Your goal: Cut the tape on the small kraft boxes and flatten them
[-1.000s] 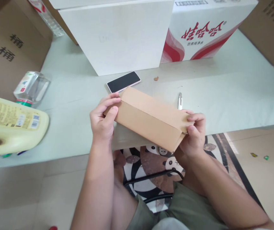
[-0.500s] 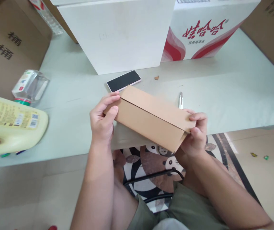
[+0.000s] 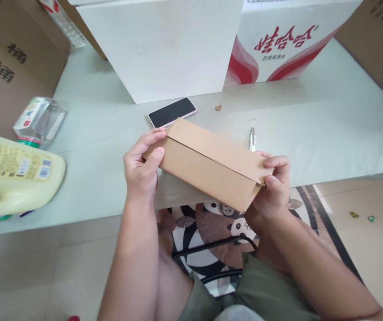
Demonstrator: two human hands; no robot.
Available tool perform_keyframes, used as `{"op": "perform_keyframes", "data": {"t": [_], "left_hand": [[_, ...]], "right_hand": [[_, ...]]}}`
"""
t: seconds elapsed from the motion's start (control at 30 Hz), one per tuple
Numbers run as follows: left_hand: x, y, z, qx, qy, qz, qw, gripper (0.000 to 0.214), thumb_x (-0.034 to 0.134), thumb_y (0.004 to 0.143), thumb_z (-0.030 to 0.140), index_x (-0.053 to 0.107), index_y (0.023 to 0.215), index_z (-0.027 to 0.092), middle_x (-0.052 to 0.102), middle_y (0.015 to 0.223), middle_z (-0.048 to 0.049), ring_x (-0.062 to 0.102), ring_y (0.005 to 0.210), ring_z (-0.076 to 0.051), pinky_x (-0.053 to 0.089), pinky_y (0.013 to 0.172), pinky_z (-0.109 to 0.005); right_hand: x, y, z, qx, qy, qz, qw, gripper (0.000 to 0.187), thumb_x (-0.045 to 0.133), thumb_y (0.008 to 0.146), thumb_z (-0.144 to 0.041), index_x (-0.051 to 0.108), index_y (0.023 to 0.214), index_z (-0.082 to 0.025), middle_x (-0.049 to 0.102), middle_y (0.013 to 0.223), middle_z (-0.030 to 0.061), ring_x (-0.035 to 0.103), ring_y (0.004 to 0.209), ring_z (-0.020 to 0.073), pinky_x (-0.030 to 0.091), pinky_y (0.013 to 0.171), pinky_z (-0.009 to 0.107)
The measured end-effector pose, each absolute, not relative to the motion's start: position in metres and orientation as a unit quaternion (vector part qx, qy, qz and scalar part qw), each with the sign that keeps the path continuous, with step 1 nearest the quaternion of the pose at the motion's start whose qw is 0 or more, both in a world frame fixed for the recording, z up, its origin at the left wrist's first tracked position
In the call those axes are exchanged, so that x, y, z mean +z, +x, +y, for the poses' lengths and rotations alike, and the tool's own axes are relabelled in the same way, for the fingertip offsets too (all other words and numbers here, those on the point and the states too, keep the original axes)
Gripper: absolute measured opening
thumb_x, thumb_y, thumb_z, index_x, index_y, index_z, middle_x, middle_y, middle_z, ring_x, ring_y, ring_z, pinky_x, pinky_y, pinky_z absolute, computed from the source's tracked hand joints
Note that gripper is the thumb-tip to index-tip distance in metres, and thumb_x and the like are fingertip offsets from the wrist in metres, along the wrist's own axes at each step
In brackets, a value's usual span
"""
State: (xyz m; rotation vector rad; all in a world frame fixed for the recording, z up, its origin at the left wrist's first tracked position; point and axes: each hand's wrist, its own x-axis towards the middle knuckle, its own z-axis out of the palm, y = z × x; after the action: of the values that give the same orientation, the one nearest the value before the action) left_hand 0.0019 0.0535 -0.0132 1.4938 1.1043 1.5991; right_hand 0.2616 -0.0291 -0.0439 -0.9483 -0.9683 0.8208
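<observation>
A small brown cardboard box (image 3: 208, 174) is held tilted over the table's front edge, its lid flap folded over the top with a thin dark gap along the seam. My left hand (image 3: 144, 162) grips its left end, thumb on the front face and fingers at the back. At the right end my right hand (image 3: 273, 185) pinches the flap's corner between thumb and fingers. Just behind the box lies a phone (image 3: 172, 112) with a dark screen. A slim silver tool (image 3: 252, 139), perhaps a utility knife, rests near my right hand.
Large white cartons (image 3: 164, 49) stand at the back of the pale green table (image 3: 97, 178). On the left are a yellow jug (image 3: 17, 174), a clear bottle (image 3: 40, 120) on its side and a brown carton (image 3: 17, 58). Another brown carton (image 3: 379, 49) stands far right.
The view has shifted very slightly. Both hands keep the same hold on the cardboard box, which stays in nearly the same pose.
</observation>
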Motion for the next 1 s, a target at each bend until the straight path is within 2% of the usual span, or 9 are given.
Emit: {"op": "perform_keyframes", "data": {"t": [0.2, 0.37, 0.6, 0.77, 1.0], "left_hand": [[-0.0126, 0.0025, 0.0534, 0.622, 0.569, 0.414, 0.343, 0.020, 0.080, 0.082, 0.042, 0.083, 0.100, 0.034, 0.078, 0.120, -0.0008, 0.069, 0.123, -0.030, 0.052, 0.116, -0.053], [-0.0146, 0.0014, 0.0539, 0.618, 0.572, 0.419, 0.340, 0.023, 0.080, 0.081, 0.048, 0.082, 0.100, 0.035, 0.077, 0.120, -0.0017, 0.069, 0.124, -0.030, 0.051, 0.116, -0.053], [-0.0141, 0.0021, 0.0517, 0.625, 0.557, 0.421, 0.349, 0.025, 0.082, 0.078, 0.049, 0.082, 0.097, 0.032, 0.077, 0.119, -0.0028, 0.069, 0.122, -0.030, 0.052, 0.113, -0.052], [-0.0130, 0.0018, 0.0516, 0.626, 0.561, 0.416, 0.346, 0.023, 0.083, 0.078, 0.048, 0.083, 0.096, 0.032, 0.078, 0.118, -0.0021, 0.070, 0.120, -0.028, 0.052, 0.112, -0.049], [-0.0146, 0.0009, 0.0520, 0.625, 0.565, 0.416, 0.341, 0.020, 0.082, 0.079, 0.045, 0.084, 0.094, 0.033, 0.077, 0.117, -0.0019, 0.070, 0.119, -0.028, 0.053, 0.111, -0.048]], "right_hand": [[-0.0386, 0.2612, -0.0284, 0.357, -0.429, -0.431, 0.709, 0.034, 0.078, 0.076, -0.052, 0.055, 0.089, -0.030, 0.065, 0.107, 0.0018, 0.059, 0.094, 0.0231, 0.048, 0.080, 0.038], [-0.0413, 0.2634, -0.0278, 0.355, -0.443, -0.440, 0.696, 0.040, 0.077, 0.075, -0.057, 0.052, 0.088, -0.030, 0.063, 0.108, 0.0026, 0.060, 0.094, 0.0238, 0.048, 0.079, 0.039], [-0.0441, 0.2624, -0.0263, 0.347, -0.435, -0.434, 0.708, 0.039, 0.076, 0.076, -0.056, 0.051, 0.088, -0.028, 0.064, 0.106, 0.0023, 0.061, 0.092, 0.0228, 0.048, 0.080, 0.038], [-0.0439, 0.2658, -0.0254, 0.355, -0.427, -0.439, 0.707, 0.041, 0.075, 0.080, -0.062, 0.053, 0.088, -0.028, 0.066, 0.107, 0.0023, 0.062, 0.093, 0.0220, 0.047, 0.082, 0.037], [-0.0450, 0.2668, -0.0278, 0.343, -0.446, -0.450, 0.694, 0.031, 0.076, 0.084, -0.051, 0.055, 0.091, -0.028, 0.066, 0.109, 0.0018, 0.063, 0.098, 0.0219, 0.047, 0.086, 0.038]]}}
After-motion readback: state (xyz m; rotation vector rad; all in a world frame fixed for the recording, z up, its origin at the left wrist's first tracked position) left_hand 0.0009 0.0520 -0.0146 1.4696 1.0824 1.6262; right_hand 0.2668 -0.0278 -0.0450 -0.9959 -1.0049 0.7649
